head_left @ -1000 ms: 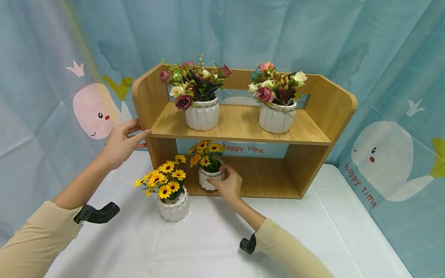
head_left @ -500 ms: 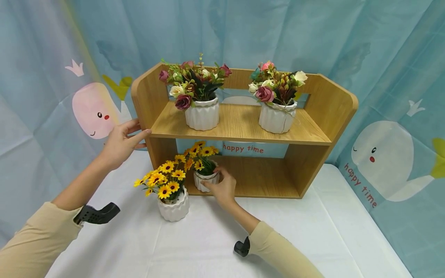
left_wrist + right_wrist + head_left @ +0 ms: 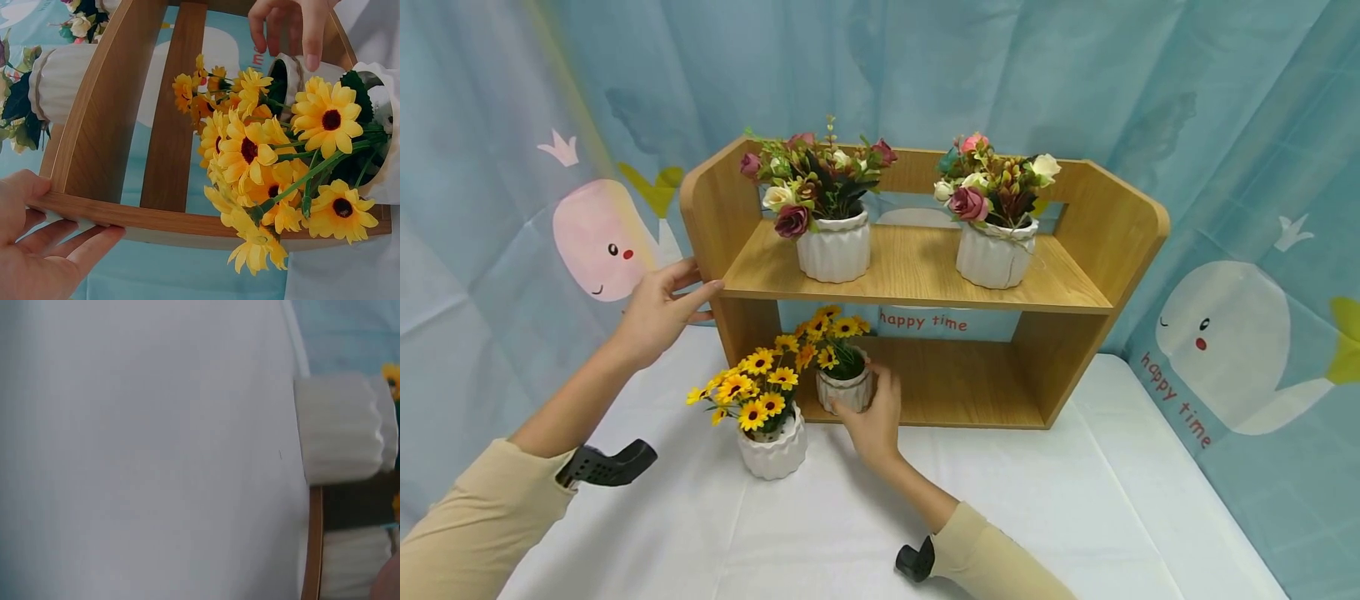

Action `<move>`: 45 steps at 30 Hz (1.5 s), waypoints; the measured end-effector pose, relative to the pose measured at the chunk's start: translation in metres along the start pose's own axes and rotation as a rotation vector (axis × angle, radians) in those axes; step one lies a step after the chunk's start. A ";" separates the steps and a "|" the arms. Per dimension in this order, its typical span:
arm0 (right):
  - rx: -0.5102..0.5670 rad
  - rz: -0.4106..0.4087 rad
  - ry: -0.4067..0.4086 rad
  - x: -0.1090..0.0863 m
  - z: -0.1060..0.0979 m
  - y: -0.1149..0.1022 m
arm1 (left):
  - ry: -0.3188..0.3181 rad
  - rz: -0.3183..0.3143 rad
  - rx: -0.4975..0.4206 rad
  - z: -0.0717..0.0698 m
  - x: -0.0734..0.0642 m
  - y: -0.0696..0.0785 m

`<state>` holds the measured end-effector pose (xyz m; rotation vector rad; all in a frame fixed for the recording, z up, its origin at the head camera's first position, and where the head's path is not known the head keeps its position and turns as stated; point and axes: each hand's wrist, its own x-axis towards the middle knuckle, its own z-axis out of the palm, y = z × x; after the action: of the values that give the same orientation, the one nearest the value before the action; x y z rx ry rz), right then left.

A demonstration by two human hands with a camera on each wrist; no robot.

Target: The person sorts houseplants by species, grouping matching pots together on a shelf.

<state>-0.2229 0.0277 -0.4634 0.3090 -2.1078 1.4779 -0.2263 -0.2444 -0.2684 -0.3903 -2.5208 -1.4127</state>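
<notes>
My left hand holds the left side of the two-tier wooden shelf, its thumb on the front edge and its fingers along the outer face. On the lower tier at the left stands a small white pot of orange-yellow flowers. My right hand is beside that pot; in the left wrist view its fingers look apart from the pot, the thumb close against it. In front of the shelf's left end, a second white pot with yellow sunflowers stands on the table.
On the upper tier stand a left white pot and a right white pot, both with artificial roses. A white cloth covers the table. Light-blue printed curtains hang behind and at the sides.
The orange-yellow flower pot has shifted left on the lower tier with my right hand, then stopped. The right hand's fingers have loosened from it. My left hand stays at the shelf.
</notes>
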 end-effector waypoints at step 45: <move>0.102 0.257 -0.222 -0.064 0.059 -0.063 | -0.013 -0.003 0.003 -0.002 0.000 -0.001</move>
<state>-0.1573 -0.0575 -0.4639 0.2573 -2.3205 1.7745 -0.2264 -0.2465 -0.2688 -0.3971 -2.5349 -1.4117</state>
